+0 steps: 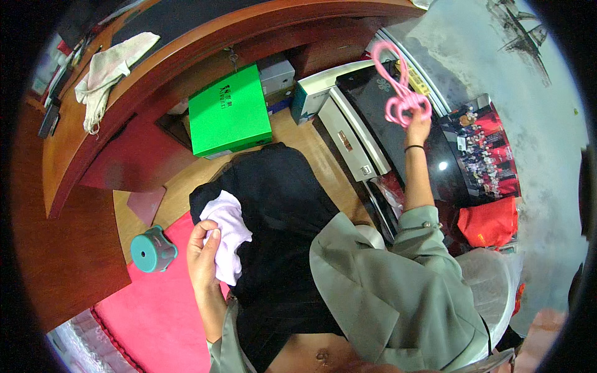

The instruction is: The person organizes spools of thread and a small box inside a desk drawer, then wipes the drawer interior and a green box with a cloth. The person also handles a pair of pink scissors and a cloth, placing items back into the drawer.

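Note:
My left hand (205, 256) pinches a crumpled lavender cloth (227, 242) between thumb and fingers, above the black clothing on my lap (280, 200). Out to the right, my right hand (416, 128) grips a coiled pink cord (402, 95), knotted around its middle with a long loop standing out from it. The cord is held over a glossy black cabinet top (419, 163). A dark band circles my right wrist.
Ahead, a bright green box (231, 112) sits under the curved wooden desk (298, 18), where a cream cloth (112, 74) hangs over the edge. A teal stool (151, 249) stands left on pink fabric (144, 312). A group photo (485, 154) and red bag (489, 223) lie right.

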`<move>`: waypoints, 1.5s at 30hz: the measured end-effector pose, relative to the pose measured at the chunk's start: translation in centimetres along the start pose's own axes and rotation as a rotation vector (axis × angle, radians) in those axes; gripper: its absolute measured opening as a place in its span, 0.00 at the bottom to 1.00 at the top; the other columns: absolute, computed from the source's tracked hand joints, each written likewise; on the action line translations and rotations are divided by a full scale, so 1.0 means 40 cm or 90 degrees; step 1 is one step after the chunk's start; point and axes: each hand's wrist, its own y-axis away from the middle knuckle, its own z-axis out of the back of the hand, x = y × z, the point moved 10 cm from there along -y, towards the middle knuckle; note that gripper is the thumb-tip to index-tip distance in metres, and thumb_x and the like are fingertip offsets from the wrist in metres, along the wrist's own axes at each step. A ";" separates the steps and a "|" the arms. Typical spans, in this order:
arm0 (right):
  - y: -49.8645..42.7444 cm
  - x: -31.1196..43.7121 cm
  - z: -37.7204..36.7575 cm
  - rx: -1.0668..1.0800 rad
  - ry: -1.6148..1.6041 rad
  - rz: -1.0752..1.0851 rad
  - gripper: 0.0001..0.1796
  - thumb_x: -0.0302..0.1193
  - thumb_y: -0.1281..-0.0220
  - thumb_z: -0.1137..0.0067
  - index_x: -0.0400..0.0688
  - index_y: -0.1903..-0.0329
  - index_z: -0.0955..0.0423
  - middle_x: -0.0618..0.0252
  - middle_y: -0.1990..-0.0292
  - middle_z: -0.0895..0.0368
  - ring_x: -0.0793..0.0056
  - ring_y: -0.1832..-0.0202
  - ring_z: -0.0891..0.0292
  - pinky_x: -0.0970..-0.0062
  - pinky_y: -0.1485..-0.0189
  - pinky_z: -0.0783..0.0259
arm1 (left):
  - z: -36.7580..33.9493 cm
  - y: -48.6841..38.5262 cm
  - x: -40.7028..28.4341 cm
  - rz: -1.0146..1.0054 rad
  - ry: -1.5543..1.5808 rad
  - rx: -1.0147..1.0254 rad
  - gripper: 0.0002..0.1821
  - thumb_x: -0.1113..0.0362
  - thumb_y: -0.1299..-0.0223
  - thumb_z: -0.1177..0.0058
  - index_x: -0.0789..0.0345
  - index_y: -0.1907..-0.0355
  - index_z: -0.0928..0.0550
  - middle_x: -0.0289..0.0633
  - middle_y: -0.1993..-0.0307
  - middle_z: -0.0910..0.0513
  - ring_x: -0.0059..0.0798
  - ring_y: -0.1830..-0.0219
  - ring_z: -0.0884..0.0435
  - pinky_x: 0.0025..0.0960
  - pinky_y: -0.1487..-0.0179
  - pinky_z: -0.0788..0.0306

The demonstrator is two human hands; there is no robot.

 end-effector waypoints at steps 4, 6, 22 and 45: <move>-0.050 -0.294 0.212 -0.124 0.173 -0.118 0.18 0.34 0.37 0.44 0.40 0.48 0.19 0.59 0.66 0.13 0.70 0.66 0.17 0.68 0.61 0.22 | 0.016 -0.013 0.009 0.012 0.017 -0.022 0.05 0.69 0.30 0.44 0.63 0.54 0.20 0.30 0.62 0.20 0.16 0.62 0.23 0.21 0.57 0.28; -0.044 -0.366 0.275 -0.150 0.210 -0.137 0.16 0.36 0.38 0.43 0.40 0.55 0.18 0.60 0.72 0.16 0.69 0.69 0.18 0.68 0.65 0.23 | 0.019 -0.019 0.008 0.008 0.030 -0.023 0.05 0.68 0.29 0.44 0.64 0.54 0.20 0.30 0.62 0.20 0.16 0.62 0.22 0.21 0.57 0.28; 0.039 -0.200 0.223 -0.081 0.857 0.050 0.42 0.59 0.38 0.42 0.29 0.43 0.25 0.36 0.49 0.20 0.41 0.44 0.23 0.50 0.44 0.27 | 0.034 -0.098 0.028 0.064 0.147 -0.135 0.12 0.61 0.25 0.49 0.67 0.50 0.21 0.39 0.58 0.17 0.25 0.59 0.17 0.28 0.56 0.22; 0.771 0.337 -0.942 0.771 0.321 0.535 0.36 0.37 0.39 0.35 0.35 0.32 0.34 0.34 0.25 0.48 0.36 0.21 0.59 0.49 0.22 0.54 | 0.126 -0.542 0.297 0.170 0.331 -0.177 0.62 0.34 0.48 0.32 0.53 0.20 0.54 0.60 0.22 0.60 0.59 0.21 0.57 0.62 0.23 0.57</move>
